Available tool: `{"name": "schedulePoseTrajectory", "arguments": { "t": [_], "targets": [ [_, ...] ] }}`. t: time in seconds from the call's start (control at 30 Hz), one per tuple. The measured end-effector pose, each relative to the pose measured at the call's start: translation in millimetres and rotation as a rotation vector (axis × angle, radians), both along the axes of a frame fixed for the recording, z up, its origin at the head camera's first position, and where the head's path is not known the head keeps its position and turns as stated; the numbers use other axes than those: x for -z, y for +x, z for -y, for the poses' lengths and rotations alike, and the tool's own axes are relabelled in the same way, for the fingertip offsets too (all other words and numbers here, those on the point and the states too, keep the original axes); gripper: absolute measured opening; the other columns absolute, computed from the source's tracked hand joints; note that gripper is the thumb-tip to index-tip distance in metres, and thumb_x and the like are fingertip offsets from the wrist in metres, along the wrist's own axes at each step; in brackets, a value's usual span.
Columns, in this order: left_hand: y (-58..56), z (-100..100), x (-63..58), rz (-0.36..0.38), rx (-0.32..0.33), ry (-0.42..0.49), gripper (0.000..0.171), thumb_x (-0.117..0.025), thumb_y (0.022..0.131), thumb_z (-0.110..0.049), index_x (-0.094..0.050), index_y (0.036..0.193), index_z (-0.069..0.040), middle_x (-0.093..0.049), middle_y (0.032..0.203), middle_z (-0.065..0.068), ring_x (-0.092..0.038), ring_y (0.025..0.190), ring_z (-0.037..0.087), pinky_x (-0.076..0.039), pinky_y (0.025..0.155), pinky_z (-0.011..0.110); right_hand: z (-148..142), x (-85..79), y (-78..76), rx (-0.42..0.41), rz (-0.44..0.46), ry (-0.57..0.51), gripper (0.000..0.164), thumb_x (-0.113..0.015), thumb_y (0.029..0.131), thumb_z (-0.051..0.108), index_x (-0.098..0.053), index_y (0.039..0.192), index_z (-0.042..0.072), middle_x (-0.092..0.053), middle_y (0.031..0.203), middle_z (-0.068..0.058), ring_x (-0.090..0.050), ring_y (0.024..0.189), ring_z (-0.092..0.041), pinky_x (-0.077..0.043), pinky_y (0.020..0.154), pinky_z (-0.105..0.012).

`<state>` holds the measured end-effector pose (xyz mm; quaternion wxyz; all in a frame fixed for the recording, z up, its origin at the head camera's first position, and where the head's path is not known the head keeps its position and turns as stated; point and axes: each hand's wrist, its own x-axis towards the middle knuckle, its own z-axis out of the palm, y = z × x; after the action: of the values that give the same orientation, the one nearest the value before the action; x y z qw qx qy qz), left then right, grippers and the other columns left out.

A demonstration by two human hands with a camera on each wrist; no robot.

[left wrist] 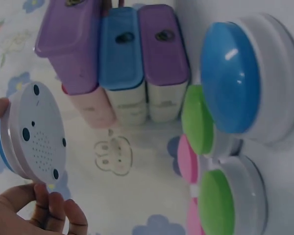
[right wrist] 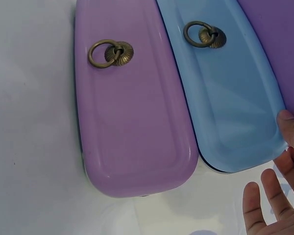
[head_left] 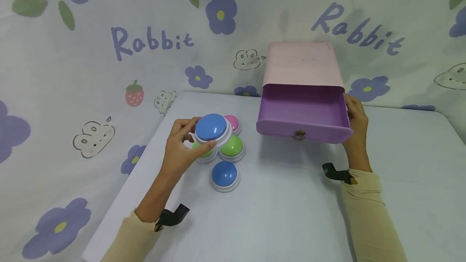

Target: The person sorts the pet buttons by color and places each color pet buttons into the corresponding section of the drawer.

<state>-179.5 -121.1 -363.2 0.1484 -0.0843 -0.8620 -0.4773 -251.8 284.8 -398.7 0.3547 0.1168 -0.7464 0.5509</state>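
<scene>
My left hand (head_left: 180,146) pinches a round blue push button (head_left: 211,127) with a white base between thumb and fingers, above other buttons. In the left wrist view its white underside (left wrist: 44,139) shows small dark feet and a dotted speaker patch. Beside the right side of a pink drawer cabinet (head_left: 302,64) is my right hand (head_left: 356,128). Its top purple drawer (head_left: 276,127) is pulled out, with a bare floor showing. In the right wrist view the thumb (right wrist: 290,128) touches the edge of the blue middle drawer (right wrist: 230,103), the other fingers extended near its corner.
Another blue button (head_left: 224,174) stands on the white table (head_left: 284,213), nearest me. Behind it are two green buttons (head_left: 231,146) and a pink one (head_left: 231,122). The lower purple drawer (right wrist: 137,122) is closed and has a brass ring pull. Printed cloth hangs behind the table.
</scene>
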Motion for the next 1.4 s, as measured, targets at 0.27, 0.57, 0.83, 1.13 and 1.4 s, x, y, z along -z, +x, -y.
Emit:
{"name": "schedulePoseTrajectory", "arguments": {
  "t": [0.27,0.57,0.83,1.13,1.4],
  "targets": [
    [-12.3,-26.3,-18.7,0.004,0.057,0.047,0.069,-0.081,0.068,-0.032,-0.053,0.130,-0.020,-0.042,0.112,-0.002,-0.043,0.100,0.020,-0.040,0.082,0.039,-1.6,1.3,-2.0,0.006,-0.007,-0.005,0.039,-0.053,0.086,-0.012,-0.054,0.123,-0.004,-0.054,0.116,-0.013,-0.050,0.103,-0.008,-0.040,0.080,-0.014],
    [-26.1,-52.8,-33.3,0.013,0.091,0.120,0.066,-0.081,0.069,-0.027,-0.054,0.129,-0.018,-0.043,0.110,0.000,-0.043,0.095,0.022,-0.040,0.079,0.038,-11.8,16.2,-16.5,-0.001,-0.018,-0.008,0.044,-0.054,0.084,-0.016,-0.055,0.125,0.000,-0.054,0.116,-0.011,-0.049,0.103,-0.009,-0.040,0.078,-0.015],
    [-16.2,-81.7,-61.9,-0.002,0.140,0.144,0.061,-0.079,0.070,-0.016,-0.056,0.126,-0.005,-0.043,0.108,0.009,-0.041,0.096,0.021,-0.040,0.075,0.036,-8.1,7.7,-11.8,0.009,-0.009,0.034,0.044,-0.055,0.083,-0.015,-0.054,0.125,-0.002,-0.054,0.116,-0.013,-0.048,0.104,-0.007,-0.040,0.081,-0.015],
    [-42.9,-96.5,-48.9,0.035,0.122,0.158,0.066,-0.080,0.070,-0.028,-0.054,0.129,-0.016,-0.043,0.110,0.002,-0.043,0.099,0.024,-0.040,0.074,0.034,-1.7,-5.3,-2.4,0.008,0.025,0.018,0.042,-0.055,0.084,-0.012,-0.053,0.125,-0.004,-0.054,0.116,-0.015,-0.047,0.104,-0.005,-0.039,0.082,-0.014],
    [-60.3,-111.1,-40.5,-0.003,0.106,0.127,0.071,-0.080,0.064,-0.046,-0.057,0.126,-0.020,-0.044,0.105,-0.007,-0.042,0.096,0.010,-0.039,0.074,0.031,-4.5,-1.8,-4.0,0.001,-0.010,0.030,0.042,-0.056,0.081,-0.014,-0.053,0.123,-0.007,-0.053,0.114,-0.020,-0.047,0.105,-0.007,-0.040,0.081,-0.016]
  ]
}}
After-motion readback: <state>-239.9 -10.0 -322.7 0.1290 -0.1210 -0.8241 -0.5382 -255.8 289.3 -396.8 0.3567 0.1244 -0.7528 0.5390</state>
